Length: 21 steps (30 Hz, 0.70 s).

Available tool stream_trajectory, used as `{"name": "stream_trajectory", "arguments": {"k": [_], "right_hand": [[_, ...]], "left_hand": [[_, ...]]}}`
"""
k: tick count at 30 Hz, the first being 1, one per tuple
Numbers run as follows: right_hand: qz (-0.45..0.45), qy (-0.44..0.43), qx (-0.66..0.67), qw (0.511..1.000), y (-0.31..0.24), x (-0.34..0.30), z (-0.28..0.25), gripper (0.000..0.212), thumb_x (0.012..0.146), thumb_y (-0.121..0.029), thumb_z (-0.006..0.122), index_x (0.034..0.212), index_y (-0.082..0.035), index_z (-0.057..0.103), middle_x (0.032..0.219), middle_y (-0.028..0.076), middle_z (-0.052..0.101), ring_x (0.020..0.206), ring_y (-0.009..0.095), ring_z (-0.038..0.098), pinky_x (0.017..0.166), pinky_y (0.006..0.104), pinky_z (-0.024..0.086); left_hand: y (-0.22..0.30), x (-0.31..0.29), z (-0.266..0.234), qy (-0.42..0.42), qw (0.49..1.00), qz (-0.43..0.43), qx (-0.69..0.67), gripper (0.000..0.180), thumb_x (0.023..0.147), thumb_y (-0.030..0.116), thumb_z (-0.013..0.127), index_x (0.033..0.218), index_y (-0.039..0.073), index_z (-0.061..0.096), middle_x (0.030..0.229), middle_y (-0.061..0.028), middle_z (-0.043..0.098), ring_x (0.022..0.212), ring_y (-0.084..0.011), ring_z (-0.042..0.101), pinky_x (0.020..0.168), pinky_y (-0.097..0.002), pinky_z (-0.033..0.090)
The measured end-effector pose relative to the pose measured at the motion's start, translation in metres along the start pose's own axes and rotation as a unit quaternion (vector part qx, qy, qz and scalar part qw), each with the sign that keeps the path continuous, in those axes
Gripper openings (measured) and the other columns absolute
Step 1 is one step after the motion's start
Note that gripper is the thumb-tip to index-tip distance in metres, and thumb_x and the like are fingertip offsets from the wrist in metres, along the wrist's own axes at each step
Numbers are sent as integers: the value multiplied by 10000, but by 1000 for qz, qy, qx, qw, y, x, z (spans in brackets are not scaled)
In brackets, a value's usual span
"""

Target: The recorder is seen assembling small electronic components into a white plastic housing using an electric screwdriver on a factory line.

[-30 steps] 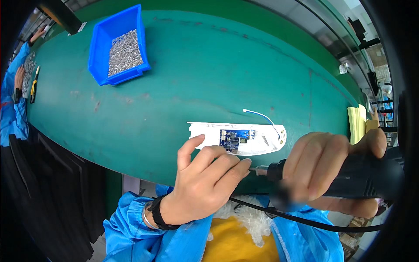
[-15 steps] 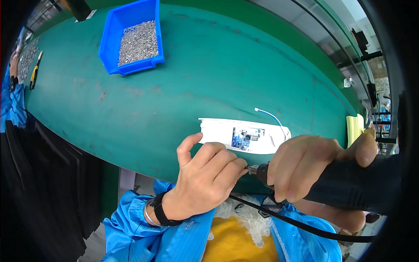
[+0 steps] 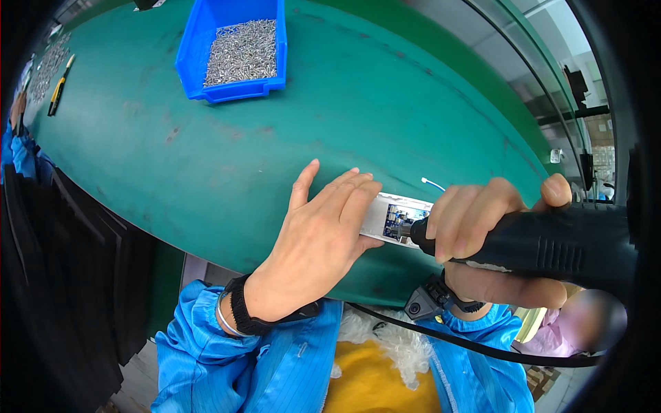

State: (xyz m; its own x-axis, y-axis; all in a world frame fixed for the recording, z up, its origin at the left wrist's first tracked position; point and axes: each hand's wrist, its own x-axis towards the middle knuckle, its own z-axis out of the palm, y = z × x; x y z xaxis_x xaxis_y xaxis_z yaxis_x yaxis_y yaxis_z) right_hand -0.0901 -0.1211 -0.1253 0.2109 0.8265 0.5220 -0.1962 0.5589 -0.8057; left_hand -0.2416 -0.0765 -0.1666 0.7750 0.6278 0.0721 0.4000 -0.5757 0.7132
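A white plastic housing (image 3: 375,217) lies on the green bench, with a blue circuit board (image 3: 396,219) set in it. My left hand (image 3: 320,224) covers its left end, the thumb at the near edge and the fingers across the top, holding it. In my right hand (image 3: 475,220) is a black electric screwdriver (image 3: 551,241), gripped near its nose. The driver's tip (image 3: 406,234) is over the board; whether it touches a screw I cannot tell. A wire with a white plug (image 3: 432,183) rises behind the housing, whose right end is hidden by my right hand.
A blue bin (image 3: 281,62) full of small metal screws (image 3: 241,55) stands at the back. A yellow and black pen-like tool (image 3: 58,93) lies far left, beside scattered metal pieces (image 3: 48,69) and another person's hand (image 3: 18,107). A black cable (image 3: 441,339) crosses near my body.
The screwdriver's tip has moved from my left fingertips, below the housing, onto the board. My left hand has gone from a pinch at the tip to spreading over the housing's left end.
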Motion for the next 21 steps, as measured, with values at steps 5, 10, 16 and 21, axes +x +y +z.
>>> {"name": "stream_trajectory", "arguments": {"k": [5, 10, 16, 21], "right_hand": [[-13, -3, 4, 1000, 8, 1, 4, 810, 755, -631, 449, 1288, -74, 200, 640, 83, 498, 429, 162, 483, 458, 286, 427], [0, 47, -9, 999, 7, 4, 18, 810, 759, -629, 441, 1291, -76, 179, 639, 83, 497, 427, 160, 479, 450, 282, 425], [18, 27, -1, 999, 5, 9, 22, 754, 747, -599, 495, 1221, -74, 233, 648, 86, 501, 448, 166, 496, 477, 288, 434], [27, -60, -2, 998, 0, 12, 17, 730, 737, -563, 544, 1199, -85, 243, 658, 82, 506, 478, 171, 511, 502, 290, 436]], "left_hand": [[-2, -2, -6, 9, 1000, -4, 2, 506, 654, 139, 684, 1098, 38, 465, 1098, -94, 533, 1110, -240, 474, 989, -488, 206], [-1, -4, -14, 9, 1000, -3, 10, 499, 646, 123, 683, 1086, 32, 468, 1089, -107, 538, 1111, -243, 476, 990, -489, 206], [-1, -6, -20, 25, 998, 20, 52, 499, 617, 97, 682, 1057, 7, 465, 1067, -126, 544, 1074, -273, 502, 990, -511, 221], [4, -5, -23, 35, 997, 28, 61, 501, 604, 77, 677, 1048, -8, 461, 1050, -139, 543, 1048, -296, 513, 993, -523, 221]]}}
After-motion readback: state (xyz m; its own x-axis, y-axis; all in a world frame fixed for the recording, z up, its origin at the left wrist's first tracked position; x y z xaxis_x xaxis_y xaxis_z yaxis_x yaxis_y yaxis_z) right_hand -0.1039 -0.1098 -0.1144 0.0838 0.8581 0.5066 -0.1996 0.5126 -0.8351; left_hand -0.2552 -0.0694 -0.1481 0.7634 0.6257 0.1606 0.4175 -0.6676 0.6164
